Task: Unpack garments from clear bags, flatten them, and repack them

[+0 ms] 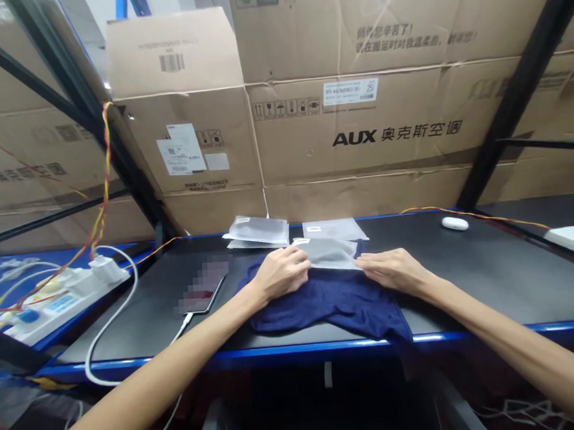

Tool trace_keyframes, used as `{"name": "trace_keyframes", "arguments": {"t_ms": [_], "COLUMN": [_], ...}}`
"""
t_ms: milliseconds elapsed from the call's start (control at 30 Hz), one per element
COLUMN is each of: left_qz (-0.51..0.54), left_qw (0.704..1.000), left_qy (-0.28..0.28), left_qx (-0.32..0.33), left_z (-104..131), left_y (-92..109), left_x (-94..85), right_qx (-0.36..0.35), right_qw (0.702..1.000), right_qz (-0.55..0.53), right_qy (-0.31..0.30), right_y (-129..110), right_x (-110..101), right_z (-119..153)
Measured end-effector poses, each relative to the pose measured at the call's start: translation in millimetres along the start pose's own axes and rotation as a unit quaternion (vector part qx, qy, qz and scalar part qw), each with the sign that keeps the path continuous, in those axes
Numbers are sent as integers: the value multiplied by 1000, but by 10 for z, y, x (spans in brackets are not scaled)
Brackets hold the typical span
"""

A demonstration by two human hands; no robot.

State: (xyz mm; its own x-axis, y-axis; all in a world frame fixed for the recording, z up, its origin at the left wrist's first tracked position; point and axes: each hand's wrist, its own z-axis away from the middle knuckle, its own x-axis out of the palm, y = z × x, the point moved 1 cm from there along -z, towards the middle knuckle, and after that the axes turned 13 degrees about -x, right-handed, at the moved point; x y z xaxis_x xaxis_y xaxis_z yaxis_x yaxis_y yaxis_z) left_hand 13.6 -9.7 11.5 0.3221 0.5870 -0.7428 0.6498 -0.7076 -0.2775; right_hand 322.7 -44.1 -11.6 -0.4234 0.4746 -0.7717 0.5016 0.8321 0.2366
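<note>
Pinched between my two hands is a translucent plastic bag (331, 254) with a small white label at its upper left. My left hand (286, 270) has its fingers closed on the bag's left edge. My right hand (390, 268) grips the right edge with thumb and fingers pressed together. Beneath the bag and both hands spreads a dark navy cloth (316, 307), rumpled, one corner hanging over the table's front edge. Whether anything lies inside the bag I cannot tell.
Behind lie a stack of similar bags (259, 231) and a flat bag (334, 229). A charging phone (209, 291) rests at left on the black table (158, 333). A white case (455, 223) sits back right. Power strips (63, 300) flank the table; cardboard boxes (361, 158) wall the back.
</note>
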Motion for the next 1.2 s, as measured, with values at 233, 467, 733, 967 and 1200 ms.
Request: {"name": "trace_keyframes", "arguments": {"t_ms": [233, 467, 733, 967, 1200], "left_qz": [0, 51, 28, -13, -89], "left_qw": [996, 985, 983, 987, 949], "left_qy": [-68, -106, -153, -57, -59], "left_qx": [-59, -129, -95, -148, -296], "left_z": [207, -12, -263, -286, -231], "left_y": [-201, -33, 176, 41, -861], "left_x": [-190, -136, 177, -127, -142], "right_qx": [7, 36, 48, 69, 60], "right_qw": [1000, 998, 997, 996, 998], "right_qz": [-12, -35, -51, -4, -31], "right_qy": [12, 38, 41, 52, 15], "right_y": [9, -8, -58, -77, -117], "right_x": [-44, -15, -14, -52, 20], "right_z": [30, 20, 12, -6, -36]}}
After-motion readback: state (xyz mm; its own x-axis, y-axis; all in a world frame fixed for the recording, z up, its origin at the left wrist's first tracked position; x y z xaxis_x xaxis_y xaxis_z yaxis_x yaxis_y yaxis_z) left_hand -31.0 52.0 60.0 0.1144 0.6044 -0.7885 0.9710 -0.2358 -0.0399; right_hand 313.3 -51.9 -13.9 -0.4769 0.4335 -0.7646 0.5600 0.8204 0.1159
